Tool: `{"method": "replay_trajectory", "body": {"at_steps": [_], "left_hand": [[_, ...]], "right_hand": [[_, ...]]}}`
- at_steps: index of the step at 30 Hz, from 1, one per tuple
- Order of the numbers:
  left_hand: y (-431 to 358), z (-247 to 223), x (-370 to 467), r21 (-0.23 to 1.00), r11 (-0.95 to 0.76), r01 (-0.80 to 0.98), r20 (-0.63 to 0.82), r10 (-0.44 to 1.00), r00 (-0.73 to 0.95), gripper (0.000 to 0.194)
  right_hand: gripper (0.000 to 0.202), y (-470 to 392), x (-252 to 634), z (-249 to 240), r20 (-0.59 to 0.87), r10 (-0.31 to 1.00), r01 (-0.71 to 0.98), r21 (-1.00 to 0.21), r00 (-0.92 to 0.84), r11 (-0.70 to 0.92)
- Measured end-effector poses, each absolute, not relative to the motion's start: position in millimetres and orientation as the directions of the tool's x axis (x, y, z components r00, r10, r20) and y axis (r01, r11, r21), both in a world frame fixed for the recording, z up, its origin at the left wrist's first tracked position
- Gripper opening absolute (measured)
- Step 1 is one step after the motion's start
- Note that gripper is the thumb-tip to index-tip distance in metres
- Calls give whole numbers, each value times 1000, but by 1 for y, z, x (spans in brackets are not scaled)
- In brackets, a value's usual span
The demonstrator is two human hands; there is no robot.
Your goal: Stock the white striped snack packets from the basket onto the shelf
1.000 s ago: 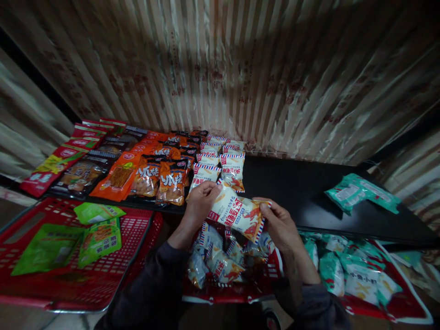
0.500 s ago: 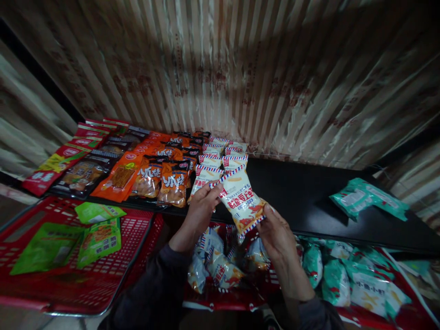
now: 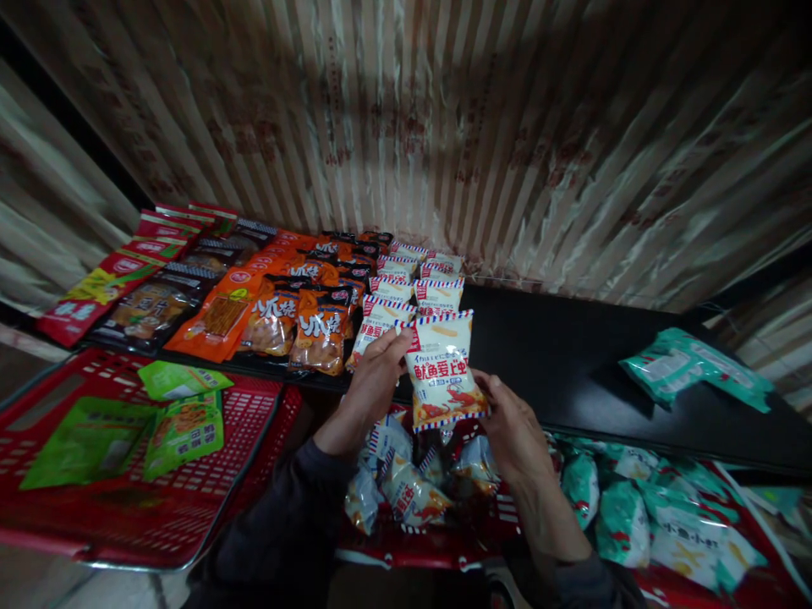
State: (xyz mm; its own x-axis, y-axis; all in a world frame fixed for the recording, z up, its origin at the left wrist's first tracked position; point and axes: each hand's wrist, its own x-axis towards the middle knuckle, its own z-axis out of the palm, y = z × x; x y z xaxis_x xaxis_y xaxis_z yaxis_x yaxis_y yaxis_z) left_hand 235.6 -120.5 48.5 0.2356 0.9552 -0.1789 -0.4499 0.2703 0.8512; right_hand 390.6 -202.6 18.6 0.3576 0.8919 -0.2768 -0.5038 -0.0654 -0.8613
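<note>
A white snack bag (image 3: 442,365) with red lettering and striped ends is held upright over the front edge of the shelf. My left hand (image 3: 373,381) is closed on its left edge, near the top. At the lower right corner, my right hand (image 3: 515,430) grips the same bag with thumb and fingers. Directly behind it, matching white bags (image 3: 439,293) stand in two rows. More bags of this kind (image 3: 412,495) lie loose in a red basket below my hands.
The black shelf (image 3: 539,355) also bears orange-and-black snack bags (image 3: 320,334), an orange pack (image 3: 219,317), dark packs, red packs and teal bags (image 3: 694,368). A red basket (image 3: 38,529) at left holds green packs. Teal-and-white bags (image 3: 682,524) fill the right basket.
The held bag has turned from a slant to nearly upright, its top swinging right and its bottom swinging left. Both hands keep their hold on it. The view has shifted slightly.
</note>
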Motion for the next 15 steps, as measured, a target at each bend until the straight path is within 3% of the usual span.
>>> {"method": "replay_trajectory", "body": {"at_steps": [6,10,15], "left_hand": [[-135,40,242,931,258,-258,-147,913,381,27],[-146,40,248,971,210,-111,-145,894,425,33],[-148,39,251,977,197,-80,-143,888,437,35]], "right_hand": [[44,-202,399,29,-146,916,-433,-901,375,34],[38,-201,399,34,-200,920,-440,-897,337,-34],[38,-196,397,29,-263,874,-526,-850,410,-9]]}}
